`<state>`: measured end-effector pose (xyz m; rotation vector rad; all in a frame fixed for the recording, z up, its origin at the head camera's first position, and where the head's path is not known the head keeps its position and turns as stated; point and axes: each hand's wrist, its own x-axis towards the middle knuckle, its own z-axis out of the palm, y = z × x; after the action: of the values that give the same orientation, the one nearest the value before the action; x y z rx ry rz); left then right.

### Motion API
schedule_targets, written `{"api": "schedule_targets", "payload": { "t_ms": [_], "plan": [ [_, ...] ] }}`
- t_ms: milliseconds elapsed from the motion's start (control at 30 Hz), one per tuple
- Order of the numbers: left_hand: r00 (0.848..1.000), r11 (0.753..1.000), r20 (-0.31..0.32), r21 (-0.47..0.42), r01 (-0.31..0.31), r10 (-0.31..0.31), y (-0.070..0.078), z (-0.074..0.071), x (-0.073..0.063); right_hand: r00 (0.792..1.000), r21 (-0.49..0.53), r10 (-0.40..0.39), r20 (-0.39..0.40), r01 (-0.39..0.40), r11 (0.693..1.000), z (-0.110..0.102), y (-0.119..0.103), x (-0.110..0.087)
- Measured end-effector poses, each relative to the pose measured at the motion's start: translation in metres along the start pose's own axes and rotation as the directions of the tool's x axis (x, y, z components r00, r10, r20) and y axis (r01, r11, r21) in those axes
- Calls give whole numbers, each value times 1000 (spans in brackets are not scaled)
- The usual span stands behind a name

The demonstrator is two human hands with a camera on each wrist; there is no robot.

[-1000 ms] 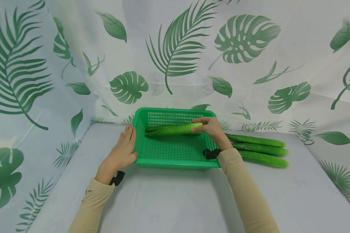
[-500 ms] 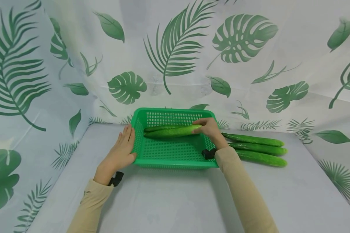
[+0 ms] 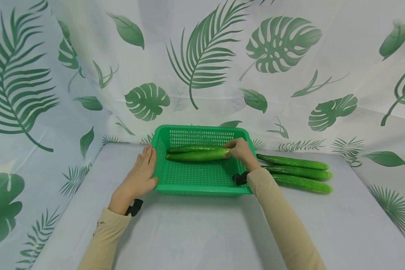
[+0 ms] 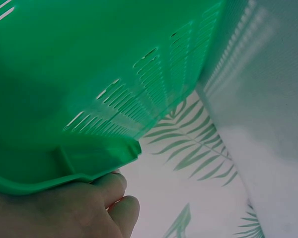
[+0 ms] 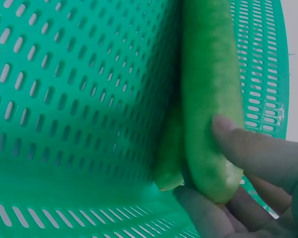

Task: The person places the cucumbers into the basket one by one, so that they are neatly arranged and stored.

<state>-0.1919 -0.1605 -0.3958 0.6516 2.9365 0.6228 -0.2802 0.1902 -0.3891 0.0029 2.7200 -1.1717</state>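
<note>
My right hand point(image 3: 242, 153) pinches the right end of a long green cucumber point(image 3: 196, 155) inside a green perforated plastic basket point(image 3: 202, 189). In the right wrist view the thumb presses on top of that cucumber point(image 5: 211, 84), and the other fingers curl around its tip. A second cucumber point(image 3: 183, 149) lies behind it along the basket's far side; its end point(image 5: 170, 166) shows beside the held one. My left hand point(image 3: 138, 176) rests its straight fingers against the basket's left wall. The left wrist view has this hand point(image 4: 84, 208) along the basket's rim point(image 4: 39, 187).
To the right of the basket, several more cucumbers point(image 3: 300, 172) lie side by side on a white-covered table point(image 3: 202, 232). Their left ends are partly hidden by my right arm and the basket. A leaf-patterned cloth point(image 3: 219, 101) hangs close behind.
The right end of the held cucumber has come down into the basket, level beside the other one. My right hand has lowered slightly with it. The left hand keeps its place on the basket.
</note>
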Motion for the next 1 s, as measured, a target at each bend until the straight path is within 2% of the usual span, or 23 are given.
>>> {"api": "schedule_targets", "payload": {
  "t_ms": [167, 300, 433, 600, 700, 833, 1000],
  "plan": [
    [1000, 1000, 0, -5, -3, 3, 1, -1, -1, 1000, -36, 8, -14, -9, 999, 1, 0, 1],
    [1000, 1000, 1, -12, -5, 5, 2, -1, 0, 1000, 0, 9, -27, -9, 1000, 0, -2, -2],
    [1000, 1000, 0, -14, -3, 3, 2, -1, -1, 999, 102, 3, -43, 2, 995, -8, -7, -9],
    [1000, 1000, -5, -4, -2, 2, 2, 0, -1, 999, 262, -26, -38, 35, 964, -29, -13, -16],
    [1000, 1000, -3, 3, 0, 0, 2, 1, -1, 998, 309, -54, -43, 64, 949, -43, -16, -22],
    [1000, 1000, -1, 7, 0, 0, 1, 1, 0, 991, 304, -112, -73, 129, 944, -64, -17, -34],
    [1000, 1000, -1, 4, -3, 3, 2, -1, 0, 966, 329, -207, -154, 248, 911, -86, -15, -53]
  ]
}}
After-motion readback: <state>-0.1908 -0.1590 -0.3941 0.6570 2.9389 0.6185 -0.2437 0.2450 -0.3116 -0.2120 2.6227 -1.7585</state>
